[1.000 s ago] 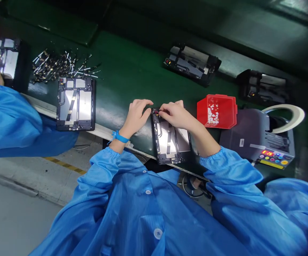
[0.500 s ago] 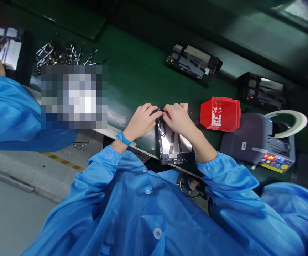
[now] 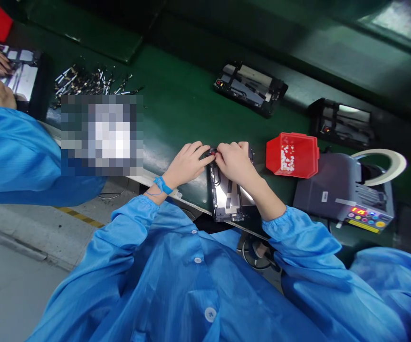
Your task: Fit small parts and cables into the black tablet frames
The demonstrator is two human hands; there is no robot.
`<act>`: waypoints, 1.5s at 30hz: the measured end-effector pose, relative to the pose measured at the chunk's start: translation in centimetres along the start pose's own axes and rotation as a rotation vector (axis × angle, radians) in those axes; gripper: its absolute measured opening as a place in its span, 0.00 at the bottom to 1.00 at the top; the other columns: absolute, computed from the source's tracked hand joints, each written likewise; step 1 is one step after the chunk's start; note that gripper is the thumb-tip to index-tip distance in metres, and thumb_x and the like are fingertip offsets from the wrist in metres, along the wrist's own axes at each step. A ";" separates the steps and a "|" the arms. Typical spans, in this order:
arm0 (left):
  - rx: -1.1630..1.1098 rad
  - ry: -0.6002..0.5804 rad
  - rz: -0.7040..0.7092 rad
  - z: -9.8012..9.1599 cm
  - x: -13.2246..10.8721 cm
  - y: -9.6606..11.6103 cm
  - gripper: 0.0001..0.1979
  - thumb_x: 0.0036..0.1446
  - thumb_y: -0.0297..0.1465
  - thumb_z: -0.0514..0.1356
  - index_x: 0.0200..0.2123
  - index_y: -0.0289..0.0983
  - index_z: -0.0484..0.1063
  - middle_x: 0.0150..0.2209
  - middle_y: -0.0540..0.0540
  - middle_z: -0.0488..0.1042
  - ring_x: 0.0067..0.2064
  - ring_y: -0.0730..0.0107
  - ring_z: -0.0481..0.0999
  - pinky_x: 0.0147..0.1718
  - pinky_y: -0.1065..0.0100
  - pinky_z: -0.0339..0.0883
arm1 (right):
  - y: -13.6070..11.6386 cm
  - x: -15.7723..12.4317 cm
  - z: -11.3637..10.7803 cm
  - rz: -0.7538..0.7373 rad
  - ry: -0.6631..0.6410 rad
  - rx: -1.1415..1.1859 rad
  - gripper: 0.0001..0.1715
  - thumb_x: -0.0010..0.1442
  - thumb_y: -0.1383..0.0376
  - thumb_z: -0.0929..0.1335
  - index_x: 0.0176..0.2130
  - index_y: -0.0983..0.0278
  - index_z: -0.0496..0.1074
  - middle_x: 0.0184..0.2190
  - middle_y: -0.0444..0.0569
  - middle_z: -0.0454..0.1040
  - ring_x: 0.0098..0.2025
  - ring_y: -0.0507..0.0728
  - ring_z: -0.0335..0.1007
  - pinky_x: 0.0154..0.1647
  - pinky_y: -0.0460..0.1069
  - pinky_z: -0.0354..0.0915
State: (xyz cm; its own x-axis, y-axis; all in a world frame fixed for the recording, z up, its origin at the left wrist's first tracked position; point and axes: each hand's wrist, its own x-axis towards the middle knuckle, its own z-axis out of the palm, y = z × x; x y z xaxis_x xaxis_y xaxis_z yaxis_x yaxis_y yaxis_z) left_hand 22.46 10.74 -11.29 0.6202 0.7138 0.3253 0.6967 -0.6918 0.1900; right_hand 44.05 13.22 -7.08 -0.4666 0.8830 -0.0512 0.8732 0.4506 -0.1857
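Note:
A flat black and silver device [image 3: 227, 194] lies at the table's front edge, its inner parts facing up. My left hand [image 3: 188, 164] reaches to its far left corner, fingers apart, with the fingertips at the corner. A blue band circles that wrist. My right hand [image 3: 234, 161] is over the far part of the device, fingers curled and pressed together at the same corner. Whatever small thing it may pinch is hidden. A bit of red shows between the two hands.
A red bin [image 3: 294, 154] with small white pieces stands to the right, beside a grey tape machine [image 3: 328, 187]. Two similar devices [image 3: 250, 88] lie farther back. Small parts [image 3: 84, 80] are heaped at the left, near a co-worker's hands.
My left hand's fingertips have spread slightly and a red spot now shows at the device's corner. The whole view has shifted a little. The device stays between my hands.

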 end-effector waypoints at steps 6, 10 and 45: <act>0.054 -0.026 0.067 -0.3 0.5 0.1 0.22 0.69 0.22 0.61 0.64 0.38 0.78 0.68 0.32 0.77 0.68 0.43 0.75 0.60 0.43 0.73 | 0.8 0.6 -0.8 -0.005 -0.053 0.054 0.16 0.77 0.62 0.58 0.41 0.61 0.71 0.36 0.55 0.80 0.41 0.66 0.71 0.55 0.61 0.51; 0.087 -0.029 0.126 -0.8 0.7 0.0 0.21 0.70 0.21 0.60 0.63 0.35 0.79 0.68 0.33 0.78 0.67 0.44 0.76 0.59 0.45 0.74 | 1.8 1.3 -1.1 -0.025 -0.104 0.070 0.15 0.77 0.62 0.58 0.43 0.61 0.71 0.34 0.53 0.79 0.42 0.66 0.72 0.56 0.60 0.50; 0.127 -0.131 0.134 -1.2 0.7 -0.5 0.26 0.72 0.24 0.55 0.70 0.32 0.76 0.72 0.36 0.76 0.63 0.45 0.78 0.56 0.48 0.74 | 1.4 2.9 -0.6 0.034 -0.101 0.081 0.15 0.74 0.66 0.60 0.42 0.63 0.74 0.36 0.56 0.81 0.42 0.65 0.73 0.58 0.60 0.51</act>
State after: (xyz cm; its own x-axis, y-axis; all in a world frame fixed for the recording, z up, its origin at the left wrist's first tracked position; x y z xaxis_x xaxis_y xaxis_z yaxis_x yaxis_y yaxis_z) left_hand 22.09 11.45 -10.10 0.7462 0.6301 0.2149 0.6393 -0.7682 0.0327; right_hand 43.96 16.50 -6.85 -0.4520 0.8781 -0.1571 0.8765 0.4045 -0.2609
